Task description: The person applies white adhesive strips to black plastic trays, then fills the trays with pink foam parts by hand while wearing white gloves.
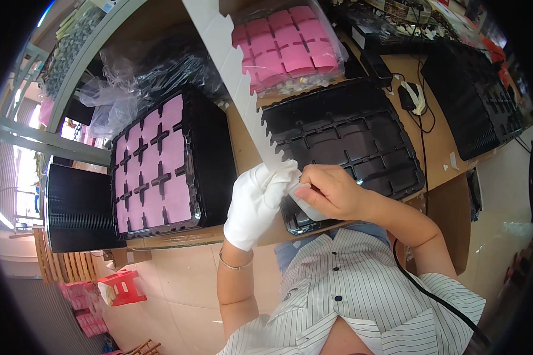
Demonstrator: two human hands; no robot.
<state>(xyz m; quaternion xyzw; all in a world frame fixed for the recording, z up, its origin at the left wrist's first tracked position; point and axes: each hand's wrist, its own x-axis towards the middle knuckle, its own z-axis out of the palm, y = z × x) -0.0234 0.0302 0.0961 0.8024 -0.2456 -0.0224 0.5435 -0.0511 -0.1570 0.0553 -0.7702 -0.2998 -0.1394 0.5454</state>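
A long white strip [237, 77] with a jagged, notched right edge runs from the far edge of the view down to my hands. My left hand [256, 204], in a white glove, is closed around its near end. My bare right hand [331, 190] pinches a white end piece [311, 207] beside it, thumb pressed on top; whether it belongs to the same strip is hard to see. Below my hands lies a black compartment tray [361, 142]. To the left, pink sheets [154, 163] fill the compartments of the top tray on a black tray stack [210, 160].
More pink pieces [293, 44] sit in clear plastic at the back. Another black tray stack [471, 100] stands at right, near a cable [423, 154]. Crumpled plastic film [124, 77] lies at the back left. A red plastic stool [122, 288] is on the floor.
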